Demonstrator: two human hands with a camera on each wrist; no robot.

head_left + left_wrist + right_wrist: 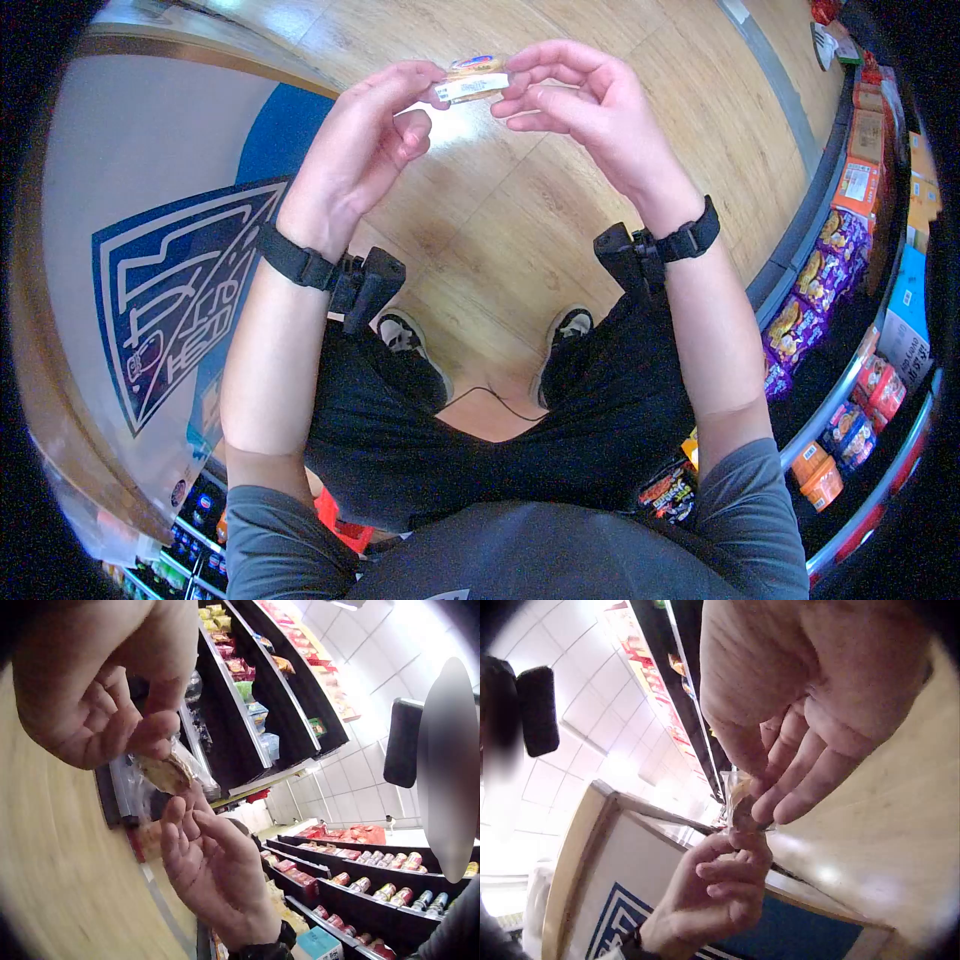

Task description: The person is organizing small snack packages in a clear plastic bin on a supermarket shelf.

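Both hands meet at a small wrapped snack [473, 82] held out over the floor. Its clear wrapper carries a white printed label, with a bit of blue and red print above it. My left hand [375, 130] pinches one end between thumb and fingers. At the other end, the right hand [590, 105] has the wrapper's edge between its fingertips. A yellow-brown filling shows through the clear film of the snack [169, 774] in the left wrist view. From the right wrist, the snack [740, 802] is partly hidden behind the fingers of the right hand [810, 712].
To the left stands a white and blue counter panel [70, 180] with a wooden edge. Shelves on the right hold purple snack bags [815, 285] and boxed goods [858, 185]. A red object [345, 528] is low by the left elbow. Wooden floor [480, 210] lies below.
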